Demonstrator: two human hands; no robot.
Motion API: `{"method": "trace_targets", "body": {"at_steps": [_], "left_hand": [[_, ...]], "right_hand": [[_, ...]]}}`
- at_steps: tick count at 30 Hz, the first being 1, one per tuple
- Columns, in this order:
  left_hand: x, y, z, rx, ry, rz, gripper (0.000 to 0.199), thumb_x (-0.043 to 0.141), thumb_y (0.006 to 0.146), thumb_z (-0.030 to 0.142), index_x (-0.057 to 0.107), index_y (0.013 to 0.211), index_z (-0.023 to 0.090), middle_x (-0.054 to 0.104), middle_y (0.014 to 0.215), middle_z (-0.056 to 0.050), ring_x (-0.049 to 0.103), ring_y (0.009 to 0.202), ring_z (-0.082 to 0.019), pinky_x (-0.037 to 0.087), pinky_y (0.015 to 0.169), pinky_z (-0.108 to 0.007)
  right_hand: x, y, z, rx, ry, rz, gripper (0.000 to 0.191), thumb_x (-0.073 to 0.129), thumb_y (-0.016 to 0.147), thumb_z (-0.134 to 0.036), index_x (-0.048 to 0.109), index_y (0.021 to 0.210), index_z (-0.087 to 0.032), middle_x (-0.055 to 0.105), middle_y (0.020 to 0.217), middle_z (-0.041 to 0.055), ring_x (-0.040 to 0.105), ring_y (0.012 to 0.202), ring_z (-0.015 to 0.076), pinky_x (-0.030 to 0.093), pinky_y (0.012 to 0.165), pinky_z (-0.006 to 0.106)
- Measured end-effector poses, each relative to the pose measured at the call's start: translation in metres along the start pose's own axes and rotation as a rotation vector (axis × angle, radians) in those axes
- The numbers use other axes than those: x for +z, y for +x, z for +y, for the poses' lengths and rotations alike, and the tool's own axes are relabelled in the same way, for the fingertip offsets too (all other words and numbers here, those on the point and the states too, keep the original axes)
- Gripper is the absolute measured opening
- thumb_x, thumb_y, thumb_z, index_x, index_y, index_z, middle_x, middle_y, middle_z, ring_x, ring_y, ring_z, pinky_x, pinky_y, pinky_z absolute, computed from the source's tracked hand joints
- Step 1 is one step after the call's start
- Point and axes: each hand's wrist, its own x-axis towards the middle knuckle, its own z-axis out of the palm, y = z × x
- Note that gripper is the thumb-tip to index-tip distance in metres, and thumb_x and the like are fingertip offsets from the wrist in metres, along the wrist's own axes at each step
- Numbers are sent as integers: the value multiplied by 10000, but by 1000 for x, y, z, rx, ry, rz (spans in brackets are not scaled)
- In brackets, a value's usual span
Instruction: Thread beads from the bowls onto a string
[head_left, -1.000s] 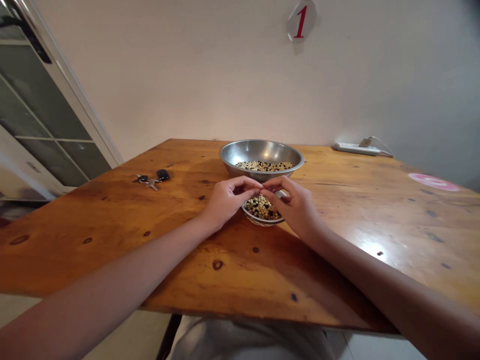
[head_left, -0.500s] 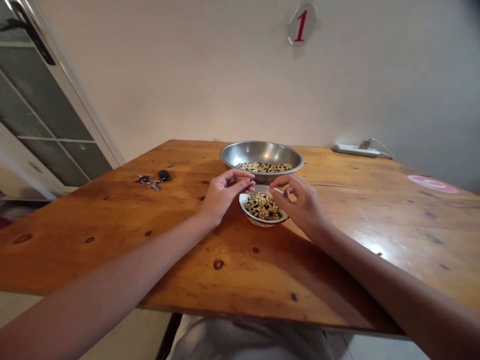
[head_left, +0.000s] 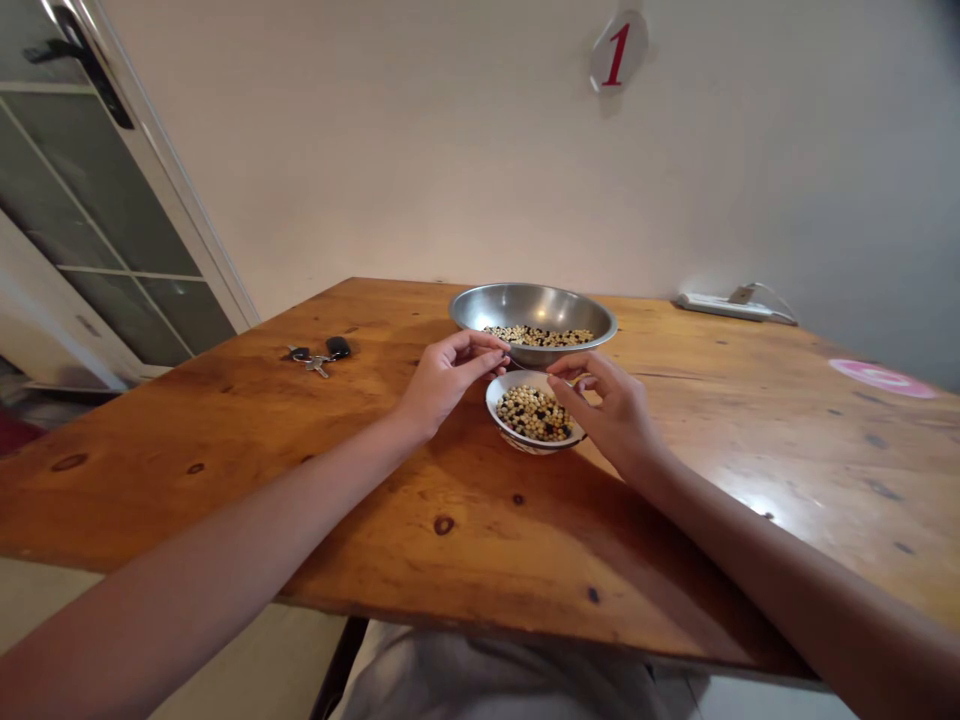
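Note:
A small white bowl (head_left: 495, 408) with a dark pattern outside holds pale yellow and black beans (head_left: 534, 414). Above its far left edge is my left hand (head_left: 450, 380), thumb and forefinger pinched together. A tiny dark spot shows at those fingertips, too small to name. My right hand (head_left: 611, 405) hovers over the bowl's right rim, its thumb and forefinger tips also pressed together; whatever is between them is hidden. Just behind both hands stands a wide steel basin (head_left: 469, 308) with more of the mixed beans (head_left: 540, 336) on its bottom.
Keys with a black fob (head_left: 322, 357) lie to the left on the wooden table (head_left: 375, 560). At the back right, by the wall, a white power strip (head_left: 724, 306) has a plug and cord. A round pink sticker (head_left: 881, 378) is on the right side.
The whole view has shifted slightly, so things appear a little further right. Both hands keep their pinched shape, and my right fingertips sit slightly further from the bowl's middle.

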Motion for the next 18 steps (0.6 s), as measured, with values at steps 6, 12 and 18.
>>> {"method": "trace_targets", "body": {"at_steps": [6, 12, 18], "left_hand": [[-1, 0, 1, 13, 39, -11, 107, 681, 738, 240, 665, 824, 179, 672, 819, -4, 630, 803, -116, 489, 822, -282], [0, -2, 1, 14, 71, -18, 90, 669, 749, 238, 662, 818, 180, 670, 820, -13, 621, 807, -121, 481, 810, -280], [7, -10, 2, 62, 243, -197, 109, 655, 778, 271, 675, 837, 181, 686, 859, -18, 611, 804, -120, 473, 782, -259]], "right_hand": [[-1, 1, 10, 50, 177, -13, 59, 571, 793, -234, 580, 841, -201, 616, 899, 43, 583, 812, 165, 486, 707, 310], [-4, 0, 5, -2, 86, -37, 95, 536, 842, -265, 594, 890, -208, 642, 925, 56, 583, 846, 184, 469, 730, 336], [-1, -1, -5, -185, -55, -111, 119, 545, 864, -283, 632, 855, -202, 659, 821, 44, 577, 817, 194, 444, 745, 332]]}}
